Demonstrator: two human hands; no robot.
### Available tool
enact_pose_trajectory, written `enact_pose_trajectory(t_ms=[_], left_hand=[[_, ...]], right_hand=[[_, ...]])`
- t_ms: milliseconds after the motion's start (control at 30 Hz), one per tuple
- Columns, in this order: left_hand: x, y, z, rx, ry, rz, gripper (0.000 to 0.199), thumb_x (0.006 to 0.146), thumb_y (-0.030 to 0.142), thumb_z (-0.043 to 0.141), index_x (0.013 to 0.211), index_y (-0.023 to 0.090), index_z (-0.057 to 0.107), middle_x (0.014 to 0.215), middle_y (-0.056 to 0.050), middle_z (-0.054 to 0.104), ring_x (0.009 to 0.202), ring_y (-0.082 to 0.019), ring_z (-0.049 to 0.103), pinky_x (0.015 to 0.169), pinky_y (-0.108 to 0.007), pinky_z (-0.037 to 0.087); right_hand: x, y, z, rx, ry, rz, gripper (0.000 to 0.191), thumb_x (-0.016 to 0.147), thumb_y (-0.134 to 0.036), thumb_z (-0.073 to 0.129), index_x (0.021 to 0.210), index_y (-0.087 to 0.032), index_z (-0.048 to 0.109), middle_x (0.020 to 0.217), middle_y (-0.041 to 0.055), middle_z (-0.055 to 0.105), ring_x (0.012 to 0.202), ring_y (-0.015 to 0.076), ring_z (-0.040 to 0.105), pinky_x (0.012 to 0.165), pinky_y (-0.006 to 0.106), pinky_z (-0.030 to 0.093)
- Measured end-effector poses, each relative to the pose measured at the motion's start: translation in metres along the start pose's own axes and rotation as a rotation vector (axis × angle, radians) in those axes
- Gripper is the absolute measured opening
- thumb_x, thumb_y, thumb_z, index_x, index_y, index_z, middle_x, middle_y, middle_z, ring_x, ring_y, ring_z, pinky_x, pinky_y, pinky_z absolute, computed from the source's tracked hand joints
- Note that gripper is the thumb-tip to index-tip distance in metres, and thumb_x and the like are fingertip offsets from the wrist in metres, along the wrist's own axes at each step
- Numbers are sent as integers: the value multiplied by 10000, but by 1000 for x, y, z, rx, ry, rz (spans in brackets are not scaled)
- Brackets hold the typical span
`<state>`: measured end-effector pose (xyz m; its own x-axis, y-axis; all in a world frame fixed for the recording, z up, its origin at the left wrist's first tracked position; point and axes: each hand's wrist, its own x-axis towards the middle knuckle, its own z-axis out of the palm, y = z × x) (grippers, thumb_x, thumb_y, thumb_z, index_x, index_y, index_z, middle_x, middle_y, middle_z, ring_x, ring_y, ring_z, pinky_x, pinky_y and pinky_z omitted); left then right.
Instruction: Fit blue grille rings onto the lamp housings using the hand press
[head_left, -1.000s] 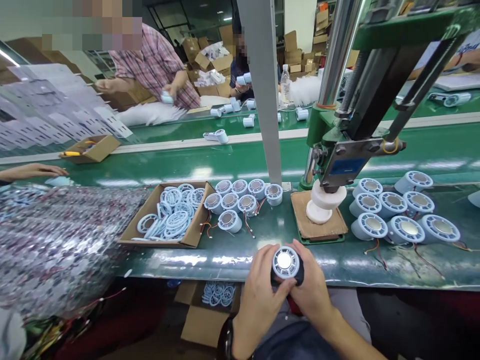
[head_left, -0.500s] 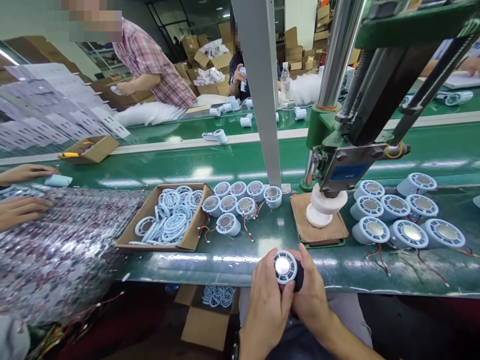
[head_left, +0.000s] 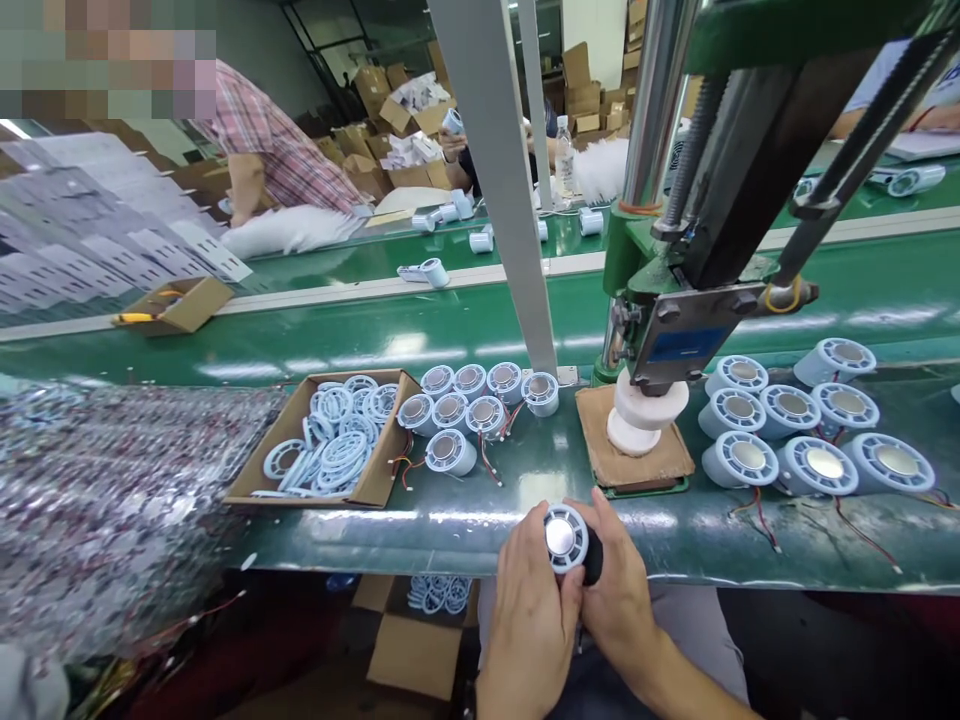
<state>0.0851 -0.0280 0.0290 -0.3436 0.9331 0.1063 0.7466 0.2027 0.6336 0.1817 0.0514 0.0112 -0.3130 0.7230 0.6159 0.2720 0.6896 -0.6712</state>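
Note:
At the front edge of the bench, my left hand [head_left: 529, 600] and my right hand [head_left: 619, 590] are closed around one small motor unit. The light blue slotted ring [head_left: 576, 525] on its face surrounds a shiny silver disc [head_left: 561, 535], turned up toward me. Part of a black body [head_left: 594, 555] shows between it and my right fingers; the rest is hidden by my hands. Beyond them is a green press [head_left: 690, 325], its white round pressing block [head_left: 651, 400] above a brown pad [head_left: 596, 440]. Left of the press stand several light blue motor units [head_left: 450, 452] with thin wires.
A cardboard box [head_left: 386, 480] of light blue rings [head_left: 345, 450] sits left. More finished-looking units [head_left: 742, 460] stand right of the press. Bubble wrap [head_left: 135, 500] covers the far left bench. A grey post [head_left: 502, 180] rises mid-bench. A person in a checked shirt [head_left: 277, 140] works across.
The co-worker's hands at the far left have left the view. The person in the checked shirt has lowered an arm. My hands keep hold of the motor unit, nearly still.

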Motion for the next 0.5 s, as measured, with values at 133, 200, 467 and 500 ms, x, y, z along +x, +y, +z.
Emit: enact_pose_trajectory(t_ms=[133, 200, 467, 500], left_hand=[[5, -1, -2, -90, 20, 2, 509, 1021, 326, 422, 1487, 124, 375, 1494, -258, 514, 1382, -371, 516, 1085, -581, 462], [11, -6, -7, -221, -47, 27, 497, 1009, 320, 450, 1464, 128, 396, 1462, -242, 549, 1353, -337, 555, 1079, -533, 487], [21, -19, -12, -317, -101, 59, 580, 926, 309, 544, 1463, 113, 444, 1493, -230, 549, 1400, -330, 520, 1147, -541, 432], [21, -17, -12, -333, -80, 42, 585, 895, 302, 566, 1439, 106, 477, 1465, -226, 579, 1370, -335, 550, 1132, -540, 448]], right_hand=[[2, 1, -3, -16, -39, -35, 549, 907, -94, 502, 1441, -221, 529, 1138, 128, 733, 985, 263, 714, 826, 416, 639], [4, 0, -5, -18, -45, -35, 536, 897, -120, 537, 1427, -206, 548, 1143, 136, 731, 987, 273, 709, 816, 423, 638], [-8, 2, -4, -56, -143, -68, 677, 903, -86, 507, 1560, -184, 382, 1261, 173, 687, 1120, 294, 679, 894, 465, 626], [-5, 2, -10, -77, -196, -88, 706, 893, -68, 488, 1578, -169, 347, 1287, 183, 674, 1150, 296, 674, 902, 465, 630]])
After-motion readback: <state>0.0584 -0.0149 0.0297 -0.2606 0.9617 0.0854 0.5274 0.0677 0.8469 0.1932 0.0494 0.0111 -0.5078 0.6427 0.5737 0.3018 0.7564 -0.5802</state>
